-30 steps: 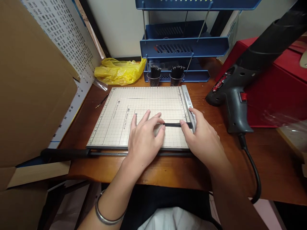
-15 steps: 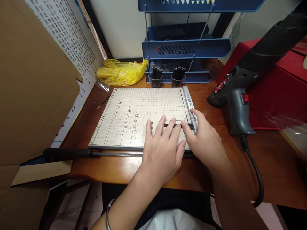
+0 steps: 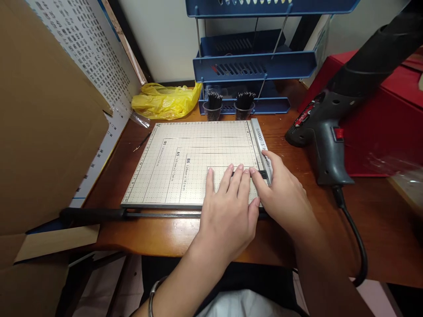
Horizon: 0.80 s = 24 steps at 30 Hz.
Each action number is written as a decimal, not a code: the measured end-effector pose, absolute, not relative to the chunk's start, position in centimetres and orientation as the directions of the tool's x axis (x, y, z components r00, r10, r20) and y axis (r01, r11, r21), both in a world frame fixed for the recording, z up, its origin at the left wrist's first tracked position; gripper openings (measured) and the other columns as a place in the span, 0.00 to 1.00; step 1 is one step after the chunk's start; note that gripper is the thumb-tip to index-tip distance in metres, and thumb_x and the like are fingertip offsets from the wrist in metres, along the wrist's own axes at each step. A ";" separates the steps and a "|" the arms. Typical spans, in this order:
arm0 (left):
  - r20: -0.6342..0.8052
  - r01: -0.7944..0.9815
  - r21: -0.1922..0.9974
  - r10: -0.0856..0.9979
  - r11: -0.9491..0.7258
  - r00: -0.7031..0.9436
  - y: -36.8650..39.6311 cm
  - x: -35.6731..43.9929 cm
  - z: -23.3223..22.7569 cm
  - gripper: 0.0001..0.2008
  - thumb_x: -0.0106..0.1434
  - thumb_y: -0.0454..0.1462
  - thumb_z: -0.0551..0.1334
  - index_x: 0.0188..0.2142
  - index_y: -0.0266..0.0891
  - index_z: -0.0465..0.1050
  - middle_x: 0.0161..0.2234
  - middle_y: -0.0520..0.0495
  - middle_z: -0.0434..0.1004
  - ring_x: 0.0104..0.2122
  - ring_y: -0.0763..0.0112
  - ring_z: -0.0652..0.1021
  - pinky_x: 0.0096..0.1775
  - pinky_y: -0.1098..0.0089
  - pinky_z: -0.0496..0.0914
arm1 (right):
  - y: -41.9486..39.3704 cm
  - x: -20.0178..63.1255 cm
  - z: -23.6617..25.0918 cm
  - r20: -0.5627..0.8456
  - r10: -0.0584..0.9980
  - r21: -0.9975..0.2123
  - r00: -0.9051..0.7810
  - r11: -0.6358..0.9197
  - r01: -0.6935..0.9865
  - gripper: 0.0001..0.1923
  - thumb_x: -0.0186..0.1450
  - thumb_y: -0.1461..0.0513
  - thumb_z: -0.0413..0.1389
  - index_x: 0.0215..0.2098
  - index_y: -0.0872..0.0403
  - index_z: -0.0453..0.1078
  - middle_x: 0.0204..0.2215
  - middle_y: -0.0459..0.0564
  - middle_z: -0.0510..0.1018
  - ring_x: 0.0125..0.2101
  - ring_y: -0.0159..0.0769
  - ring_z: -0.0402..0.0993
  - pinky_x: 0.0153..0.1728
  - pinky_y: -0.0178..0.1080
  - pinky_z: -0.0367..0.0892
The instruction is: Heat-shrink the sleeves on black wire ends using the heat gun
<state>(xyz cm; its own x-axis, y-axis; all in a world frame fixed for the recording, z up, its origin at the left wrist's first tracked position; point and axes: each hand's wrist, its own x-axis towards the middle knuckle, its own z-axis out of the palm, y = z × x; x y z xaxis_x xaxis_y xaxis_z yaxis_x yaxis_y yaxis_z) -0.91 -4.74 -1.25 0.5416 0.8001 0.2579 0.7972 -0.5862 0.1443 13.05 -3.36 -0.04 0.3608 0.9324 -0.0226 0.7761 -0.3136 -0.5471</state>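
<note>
A cream paper cutter (image 3: 172, 176) with a printed grid lies on the desk. A small row of black wires (image 3: 261, 174) lies flat on it, one end by the metal guide strip (image 3: 258, 136) at the right. My left hand (image 3: 228, 207) rests palm down, fingers spread, its middle fingertips at the wires and covering part of them. My right hand (image 3: 286, 191) presses the wires with its thumb, while its index finger lies along the outer side of the guide strip. Its other fingers are hidden. The cutter's black-handled blade arm (image 3: 95, 214) lies down along the near edge.
Two clear cups (image 3: 213, 113) of black wires stand behind the cutter, before a blue tiered tray (image 3: 254, 66). A yellow plastic bag (image 3: 168, 101) lies at back left. Cardboard (image 3: 49, 123) walls the left. A heat gun (image 3: 330, 127) and red box (image 3: 370, 141) are right.
My left hand has shifted slightly right along the wires, its fingers closer together, covering more of the wires' left part. My right hand stays in place.
</note>
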 end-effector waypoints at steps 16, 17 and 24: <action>0.317 0.798 0.092 0.777 -0.596 0.543 -4.7 -0.5 -1.5 0.28 0.76 0.41 0.46 0.67 0.26 0.63 0.68 0.35 0.65 0.66 0.46 0.68 0.64 0.40 0.61 | -3.3 13.1 -0.1 -0.036 0.929 -0.544 0.369 -0.328 0.773 0.30 0.70 0.49 0.49 0.68 0.46 0.60 0.61 0.58 0.75 0.57 0.61 0.74 0.50 0.60 0.70; 0.318 0.803 0.092 0.781 -0.589 0.537 -4.8 -0.5 -1.4 0.27 0.76 0.41 0.45 0.67 0.27 0.62 0.68 0.36 0.65 0.65 0.47 0.68 0.64 0.38 0.62 | -3.3 13.1 -0.1 -0.037 0.929 -0.545 0.369 -0.329 0.771 0.30 0.70 0.48 0.49 0.68 0.46 0.60 0.61 0.58 0.75 0.57 0.61 0.74 0.50 0.59 0.70; 0.306 0.829 0.099 0.810 -0.550 0.501 -5.3 0.2 -1.6 0.27 0.76 0.40 0.45 0.68 0.28 0.61 0.68 0.38 0.65 0.65 0.48 0.69 0.64 0.38 0.63 | -3.2 13.2 -0.1 -0.039 0.930 -0.549 0.366 -0.326 0.770 0.30 0.70 0.48 0.49 0.68 0.45 0.59 0.61 0.59 0.75 0.56 0.62 0.74 0.49 0.60 0.70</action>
